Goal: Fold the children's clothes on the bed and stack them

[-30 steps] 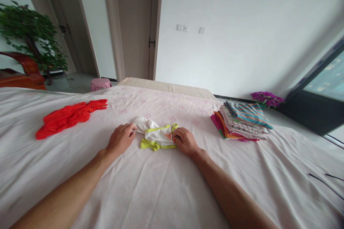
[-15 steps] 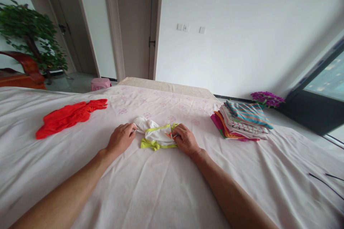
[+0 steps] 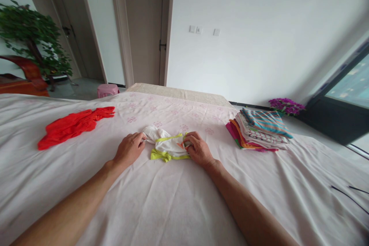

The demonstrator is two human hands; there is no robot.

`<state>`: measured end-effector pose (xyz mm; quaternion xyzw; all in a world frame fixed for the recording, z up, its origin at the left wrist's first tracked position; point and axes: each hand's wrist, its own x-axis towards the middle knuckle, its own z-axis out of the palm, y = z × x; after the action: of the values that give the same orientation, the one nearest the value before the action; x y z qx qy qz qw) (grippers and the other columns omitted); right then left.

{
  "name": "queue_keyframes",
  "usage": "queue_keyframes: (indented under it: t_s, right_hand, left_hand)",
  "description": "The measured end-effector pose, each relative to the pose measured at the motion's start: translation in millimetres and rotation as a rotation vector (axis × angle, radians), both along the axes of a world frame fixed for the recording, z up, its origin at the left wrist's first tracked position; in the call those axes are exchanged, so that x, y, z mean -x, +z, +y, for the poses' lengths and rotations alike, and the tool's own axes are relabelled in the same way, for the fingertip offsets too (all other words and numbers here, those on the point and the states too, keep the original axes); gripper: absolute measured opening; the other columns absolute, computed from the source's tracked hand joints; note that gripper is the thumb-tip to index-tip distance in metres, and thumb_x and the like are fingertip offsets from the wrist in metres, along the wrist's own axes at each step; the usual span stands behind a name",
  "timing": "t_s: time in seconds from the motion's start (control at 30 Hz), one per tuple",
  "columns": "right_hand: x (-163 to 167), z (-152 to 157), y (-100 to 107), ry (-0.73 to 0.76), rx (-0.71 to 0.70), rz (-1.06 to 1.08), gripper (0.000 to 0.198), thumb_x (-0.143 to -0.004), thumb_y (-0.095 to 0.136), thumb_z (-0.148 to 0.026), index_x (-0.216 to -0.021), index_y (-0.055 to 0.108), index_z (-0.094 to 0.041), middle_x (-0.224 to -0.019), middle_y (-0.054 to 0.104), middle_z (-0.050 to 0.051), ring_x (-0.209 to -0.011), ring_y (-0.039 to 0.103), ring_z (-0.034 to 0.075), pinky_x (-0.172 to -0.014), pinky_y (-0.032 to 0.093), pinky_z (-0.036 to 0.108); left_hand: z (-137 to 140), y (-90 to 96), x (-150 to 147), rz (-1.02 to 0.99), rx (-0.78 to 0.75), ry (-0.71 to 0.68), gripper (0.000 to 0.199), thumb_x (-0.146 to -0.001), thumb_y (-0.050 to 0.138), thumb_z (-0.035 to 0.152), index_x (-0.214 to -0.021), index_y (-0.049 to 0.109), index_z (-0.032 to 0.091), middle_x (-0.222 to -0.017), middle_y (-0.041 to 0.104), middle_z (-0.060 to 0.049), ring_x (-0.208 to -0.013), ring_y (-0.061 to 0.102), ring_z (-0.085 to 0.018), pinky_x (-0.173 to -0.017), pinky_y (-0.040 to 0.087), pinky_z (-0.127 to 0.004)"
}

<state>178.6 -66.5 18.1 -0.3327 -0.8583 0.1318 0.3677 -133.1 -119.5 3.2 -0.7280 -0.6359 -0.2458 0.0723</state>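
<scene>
A small white garment (image 3: 168,145) with lime-yellow trim and an orange print lies crumpled on the pale bedsheet (image 3: 150,200); its exact kind is hard to tell. At its left end, my left hand (image 3: 131,148) pinches the white cloth between thumb and fingers. My right hand (image 3: 198,148) is closed on the right end, with the fingertips partly hidden in the fabric. A bunched red garment (image 3: 76,125) lies apart, to the left of my left hand. Off to the right of my right hand sits a stack of folded clothes (image 3: 261,130), a blue-and-orange striped piece on top.
Behind the bed stand a pink plastic stool (image 3: 108,90) and a closed door (image 3: 144,27). Purple flowers (image 3: 286,106) are on the floor beyond the stack. A leafy plant (image 3: 31,34) and a wooden armrest (image 3: 25,71) are at the left. Thin dark cords (image 3: 350,200) lie at the right.
The fingers of my right hand have shifted slightly on the garment's right end. My left hand and the other clothes stay where they were.
</scene>
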Motion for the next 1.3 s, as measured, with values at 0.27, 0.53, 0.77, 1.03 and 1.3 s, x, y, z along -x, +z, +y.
queue_keyframes:
  t_s: [0.27,0.53,0.77,1.03,1.3]
  right_hand:
    - [1.3,-1.0,3.5,-0.004,0.011,-0.089,0.039,-0.067,0.043,-0.002,-0.094,0.065,-0.02,-0.097,0.062,0.006,-0.094,0.057,0.018,-0.087,0.043,0.028]
    - [1.6,1.4,3.5,0.008,-0.002,-0.145,0.032,-0.07,0.044,-0.004,-0.088,0.066,-0.02,-0.095,0.064,0.005,-0.092,0.056,0.018,-0.087,0.042,0.028]
    - [0.7,1.4,3.7,-0.014,-0.01,-0.184,0.031,-0.071,0.045,-0.004,-0.088,0.066,-0.021,-0.095,0.065,0.005,-0.093,0.057,0.018,-0.086,0.042,0.027]
    - [2.0,2.9,2.0,-0.078,0.025,-0.204,0.051,-0.07,0.046,-0.004,-0.116,0.063,-0.018,-0.108,0.068,0.008,-0.097,0.059,0.02,-0.092,0.043,0.031]
    - [0.2,1.7,9.1,-0.18,0.153,-0.191,0.046,-0.081,0.048,-0.016,-0.123,0.064,-0.02,-0.102,0.072,0.006,-0.096,0.061,0.021,-0.09,0.044,0.03]
  left_hand:
    - [-1.0,0.1,0.5,-0.001,-0.01,-0.009,0.016,-0.087,0.047,0.018,-0.096,0.06,0.02,-0.094,0.069,-0.005,-0.086,0.061,-0.021,-0.079,0.044,-0.032]
    - [0.0,-1.7,1.9,-0.001,-0.008,-0.016,0.015,-0.087,0.046,0.019,-0.095,0.059,0.021,-0.092,0.069,-0.005,-0.085,0.061,-0.021,-0.079,0.044,-0.032]
    - [1.8,-2.5,2.8,0.007,-0.008,-0.027,0.015,-0.087,0.047,0.02,-0.096,0.059,0.022,-0.09,0.068,-0.004,-0.086,0.061,-0.021,-0.08,0.044,-0.032]
    - [0.0,0.5,0.0,-0.006,0.017,0.005,0.02,-0.088,0.046,0.022,-0.103,0.059,0.021,-0.087,0.068,-0.004,-0.086,0.062,-0.022,-0.079,0.045,-0.032]
    - [-2.0,2.4,-1.4,0.022,0.032,0.046,0.029,-0.09,0.044,0.026,-0.115,0.058,0.02,-0.093,0.07,-0.005,-0.088,0.063,-0.022,-0.079,0.044,-0.031]
